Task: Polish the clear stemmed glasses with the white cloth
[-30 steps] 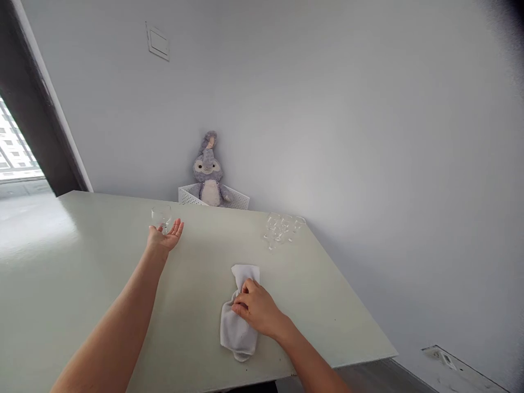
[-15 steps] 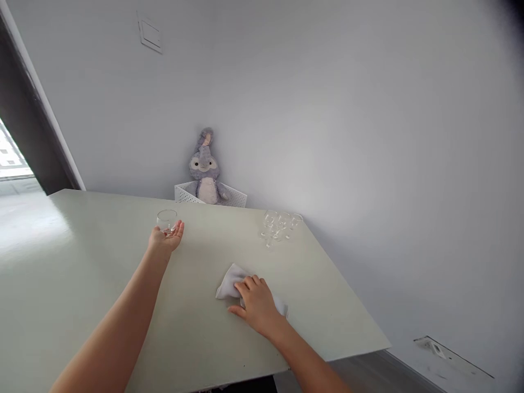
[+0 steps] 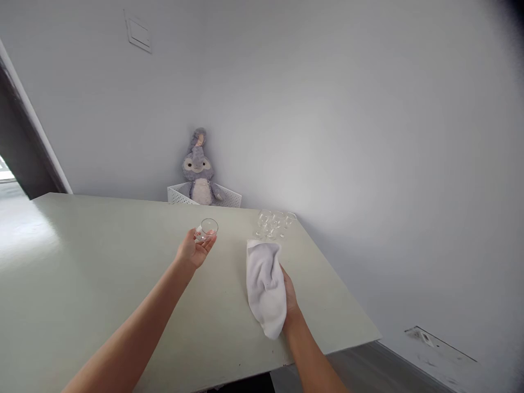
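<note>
My left hand [image 3: 196,248] is closed around the lower part of a small clear glass cup [image 3: 208,229], its round rim tilted a little toward me. To the right, my right hand [image 3: 290,292] holds up a white cloth [image 3: 266,289], which drapes over the palm and hides most of the fingers. Beyond the cloth, several clear glasses [image 3: 272,222] stand clustered near the table's far right corner.
The pale table [image 3: 102,273] runs along the wall. Behind its far edge a grey plush rabbit [image 3: 201,174] sits in a white perforated basket [image 3: 178,195]. The table's right edge slants toward me, with dark floor below.
My right hand has lifted the cloth off the table and turned palm up beneath it. My left hand has brought the glass cup rightward and closer to the cloth.
</note>
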Tool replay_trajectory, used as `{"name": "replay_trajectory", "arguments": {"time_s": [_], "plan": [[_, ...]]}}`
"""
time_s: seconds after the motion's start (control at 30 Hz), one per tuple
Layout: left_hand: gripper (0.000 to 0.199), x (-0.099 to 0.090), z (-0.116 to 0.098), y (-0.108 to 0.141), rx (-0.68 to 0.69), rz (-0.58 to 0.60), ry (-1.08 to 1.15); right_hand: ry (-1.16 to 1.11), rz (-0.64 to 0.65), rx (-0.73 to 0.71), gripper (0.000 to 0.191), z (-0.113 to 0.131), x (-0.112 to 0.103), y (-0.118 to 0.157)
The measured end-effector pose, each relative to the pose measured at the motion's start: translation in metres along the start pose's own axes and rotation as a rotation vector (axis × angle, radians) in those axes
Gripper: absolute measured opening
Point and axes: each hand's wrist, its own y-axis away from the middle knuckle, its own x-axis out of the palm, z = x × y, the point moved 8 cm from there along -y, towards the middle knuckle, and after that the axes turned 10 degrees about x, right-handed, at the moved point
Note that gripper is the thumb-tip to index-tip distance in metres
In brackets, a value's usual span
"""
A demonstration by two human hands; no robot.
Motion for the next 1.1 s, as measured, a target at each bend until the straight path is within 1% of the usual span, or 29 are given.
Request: {"name": "replay_trajectory", "arguments": {"time_s": [0.03, 0.1, 0.17, 0.27, 0.33, 0.4, 0.47, 0.53, 0.57, 0.6, 0.63, 0.7, 0.77, 0.87, 0.93, 1.0, 1.03, 1.1], "plan": [[0.012, 0.003, 0.004, 0.005, -0.008, 0.027, -0.026, -0.042, 0.004, 0.03, 0.035, -0.002, 0.001, 0.002], [0.009, 0.007, 0.01, 0.013, -0.007, 0.082, -0.072, -0.11, -0.01, 0.034, 0.034, -0.005, -0.002, 0.001], [0.01, 0.01, 0.015, 0.019, 0.017, 0.132, -0.082, -0.181, -0.058, -0.009, 0.032, -0.005, -0.011, -0.003], [0.014, 0.013, 0.018, 0.025, 0.082, 0.207, -0.075, -0.24, -0.17, -0.092, 0.03, 0.001, -0.023, -0.009], [0.017, 0.015, 0.019, 0.029, 0.137, 0.254, -0.085, -0.214, -0.227, -0.175, 0.031, 0.01, -0.018, -0.012], [0.019, 0.018, 0.021, 0.035, 0.181, 0.302, -0.1, -0.114, -0.266, -0.298, 0.033, 0.021, -0.002, -0.014], [0.021, 0.02, 0.024, 0.041, 0.205, 0.339, -0.117, 0.108, -0.231, -0.41, 0.034, 0.028, 0.027, -0.017], [0.023, 0.019, 0.028, 0.045, 0.216, 0.357, -0.139, 0.387, -0.142, -0.484, 0.037, 0.026, 0.059, -0.02], [0.024, 0.017, 0.029, 0.046, 0.223, 0.357, -0.149, 0.508, -0.101, -0.514, 0.039, 0.022, 0.071, -0.021], [0.025, 0.016, 0.029, 0.045, 0.23, 0.356, -0.159, 0.601, -0.075, -0.54, 0.04, 0.018, 0.079, -0.022], [0.026, 0.014, 0.029, 0.044, 0.239, 0.356, -0.164, 0.665, -0.067, -0.558, 0.04, 0.014, 0.083, -0.023], [0.026, 0.011, 0.027, 0.042, 0.261, 0.358, -0.165, 0.748, -0.059, -0.558, 0.04, 0.007, 0.084, -0.027], [0.027, 0.012, 0.025, 0.04, 0.281, 0.376, -0.172, 0.792, -0.028, -0.518, 0.041, 0.001, 0.082, -0.033], [0.026, 0.016, 0.023, 0.042, 0.29, 0.428, -0.203, 0.76, 0.049, -0.455, 0.043, -0.002, 0.08, -0.04], [0.025, 0.02, 0.026, 0.045, 0.258, 0.472, -0.232, 0.71, 0.128, -0.393, 0.043, -0.004, 0.08, -0.044], [0.025, 0.022, 0.033, 0.048, 0.189, 0.522, -0.287, 0.712, 0.189, -0.325, 0.041, -0.007, 0.078, -0.048], [0.025, 0.022, 0.036, 0.049, 0.16, 0.541, -0.32, 0.753, 0.195, -0.315, 0.037, -0.008, 0.076, -0.049], [0.026, 0.02, 0.04, 0.048, 0.139, 0.567, -0.378, 0.914, 0.158, -0.383, 0.031, -0.005, 0.071, -0.049]]}}
